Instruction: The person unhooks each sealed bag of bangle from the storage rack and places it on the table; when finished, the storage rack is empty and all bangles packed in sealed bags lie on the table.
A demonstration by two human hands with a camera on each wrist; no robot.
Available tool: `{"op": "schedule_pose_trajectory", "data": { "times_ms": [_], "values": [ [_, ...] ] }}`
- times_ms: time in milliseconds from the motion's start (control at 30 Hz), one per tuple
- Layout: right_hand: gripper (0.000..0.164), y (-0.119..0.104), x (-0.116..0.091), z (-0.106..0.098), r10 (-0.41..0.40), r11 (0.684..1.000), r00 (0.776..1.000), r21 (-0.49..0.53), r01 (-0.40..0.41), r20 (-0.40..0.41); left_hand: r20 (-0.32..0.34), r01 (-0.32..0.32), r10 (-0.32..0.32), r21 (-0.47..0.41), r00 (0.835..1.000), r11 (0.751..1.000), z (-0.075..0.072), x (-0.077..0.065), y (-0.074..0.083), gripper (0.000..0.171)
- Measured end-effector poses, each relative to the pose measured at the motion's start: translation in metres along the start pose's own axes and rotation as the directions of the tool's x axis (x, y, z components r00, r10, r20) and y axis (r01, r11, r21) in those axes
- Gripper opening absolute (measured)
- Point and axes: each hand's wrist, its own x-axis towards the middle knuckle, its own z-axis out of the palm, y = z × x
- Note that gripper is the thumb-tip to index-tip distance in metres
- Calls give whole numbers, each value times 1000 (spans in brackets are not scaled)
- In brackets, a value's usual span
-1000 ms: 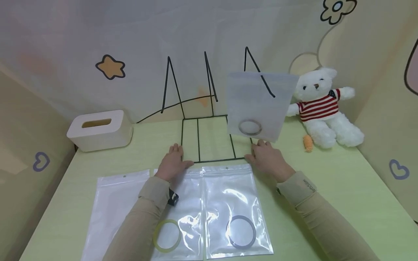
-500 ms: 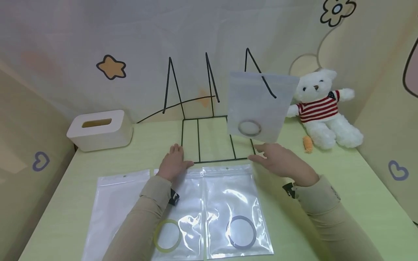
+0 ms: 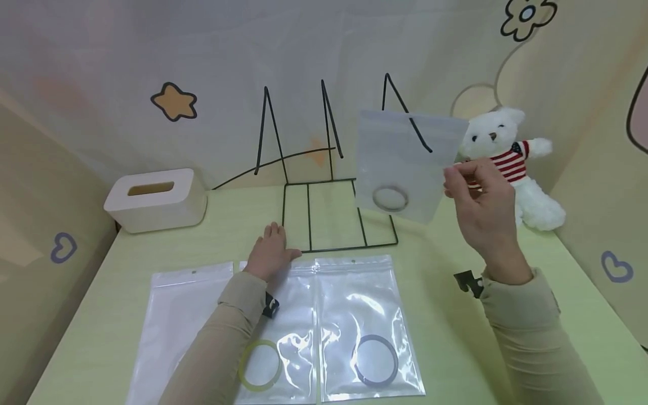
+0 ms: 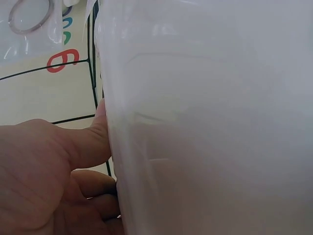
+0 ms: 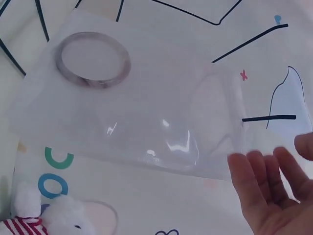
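We have a translucent, frosted plastic pouch (image 3: 390,152) hanging by its top from the right prong of a black wire display rack (image 3: 334,248), with a thin marbled brownish ring (image 5: 95,83) low inside. The right hand (image 3: 483,211) is up at the pouch's right edge — thumb apart from the loosely bent fingers in the right wrist view, nothing clamped. Fingertips overlap or sit just beside the edge; can't tell if they touch. Left hand (image 3: 270,253) rests at the rack's near left corner, fingers loose and forward, thumb out to the side.

Handling, our guess: very light, thin and floppy, a bit slick, likely to swing or crease if poked. The ring is the only rigid weight and looks like the one breakable part, so we'd avoid squeezing or knocking it. Best hold looks like a soft pinch on the flat upper side edge, or along the top strip near the prong; pulling hard at the hole could tear it.

Also on the table (image 3: 445,360): a glossy clear pouch with a purple ring (image 3: 349,298) and one with a yellow ring (image 3: 293,315) — their shiny faces look slippery, so we'd lift those by the sealed top edge.
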Motion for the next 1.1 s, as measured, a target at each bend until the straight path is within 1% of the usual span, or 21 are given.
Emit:
{"op": "schedule_pose_trajectory", "data": {
  "times_ms": [67, 133, 200, 267, 333, 533, 667, 833, 967, 1100],
  "values": [
    [18, 1, 4, 1, -26, 998, 994, -51, 20, -104, -1, -2, 2, 1, 1000, 1000, -1, -1, 0, 82],
    [23, 3, 7, 2, -28, 995, 986, -99, 11, -166, -3, -4, 4, 2, 1000, 1000, -1, -1, 0, 82],
    [29, 4, 10, 4, -9, 994, 982, -105, -11, -191, -6, -3, 3, 4, 1000, 1000, -2, -2, 0, 82],
    [36, 5, 12, 5, 26, 995, 980, -91, -45, -196, -8, -2, 2, 8, 1000, 1000, -2, -2, -1, 82],
    [41, 6, 13, 8, 42, 995, 977, -80, -60, -210, -7, -1, 1, 4, 1000, 1000, -2, -2, 0, 82],
    [43, 10, 16, 14, 39, 993, 962, -99, -69, -272, 9, 7, -7, -13, 1000, 1000, -3, -1, 1, 82],
    [43, 12, 17, 16, 51, 993, 965, -88, -76, -257, 11, 14, -14, -12, 1000, 1000, -3, -1, 1, 82],
    [44, 12, 17, 16, 80, 994, 980, -55, -92, -185, -5, 5, -4, 12, 1000, 1000, -4, -1, 1, 82],
    [46, 11, 16, 17, 87, 992, 988, -80, -98, -131, -5, 6, -6, 13, 1000, 1000, -4, -2, 2, 81],
    [46, 11, 15, 18, 82, 991, 989, -98, -95, -125, -2, 9, -9, 8, 1000, 1000, -4, -3, 3, 81]
  ]
}}
